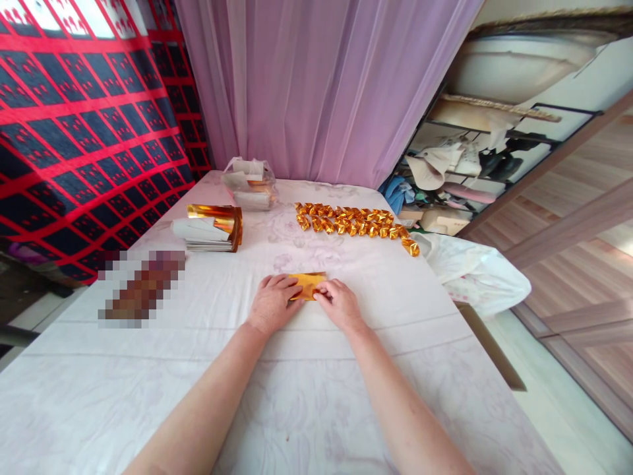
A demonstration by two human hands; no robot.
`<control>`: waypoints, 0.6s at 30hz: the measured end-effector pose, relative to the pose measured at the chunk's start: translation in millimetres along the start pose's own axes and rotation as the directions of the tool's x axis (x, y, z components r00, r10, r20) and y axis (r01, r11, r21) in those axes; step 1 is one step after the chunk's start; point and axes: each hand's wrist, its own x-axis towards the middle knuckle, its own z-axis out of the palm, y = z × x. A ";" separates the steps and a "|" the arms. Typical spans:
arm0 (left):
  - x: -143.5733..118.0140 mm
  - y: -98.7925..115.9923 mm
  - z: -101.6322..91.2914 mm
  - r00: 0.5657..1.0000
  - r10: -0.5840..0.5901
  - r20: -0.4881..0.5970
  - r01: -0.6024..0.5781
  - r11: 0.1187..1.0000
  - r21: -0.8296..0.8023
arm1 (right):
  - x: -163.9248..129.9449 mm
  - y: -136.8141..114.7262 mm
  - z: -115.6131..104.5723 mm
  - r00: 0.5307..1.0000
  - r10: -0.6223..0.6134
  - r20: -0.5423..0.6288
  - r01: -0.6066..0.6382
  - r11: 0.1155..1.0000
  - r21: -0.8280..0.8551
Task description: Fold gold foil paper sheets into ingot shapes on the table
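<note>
A small gold foil paper lies flat on the white cloth-covered table, partly folded. My left hand presses its left side with the fingers curled over the edge. My right hand pinches its right edge. Both hands rest on the cloth, almost touching each other. Beyond them, a row of several folded gold paper pieces stretches across the far side of the table.
A stack of gold and white sheets sits at the far left, a clear plastic bag behind it. A blurred patch lies to the left. A white bag hangs off the right edge. A pink curtain hangs behind.
</note>
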 end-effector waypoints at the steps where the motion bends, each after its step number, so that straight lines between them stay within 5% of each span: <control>1: 0.0 -0.2 0.4 1.000 0.000 -0.001 0.000 1.000 0.001 | -0.3 0.0 -0.1 1.000 -0.005 0.001 0.005 1.000 0.000; 18: 0.0 -1.1 0.0 1.000 -0.005 0.009 0.005 1.000 -0.004 | -11.0 9.8 -7.7 0.999 -0.013 -0.043 0.013 1.000 0.005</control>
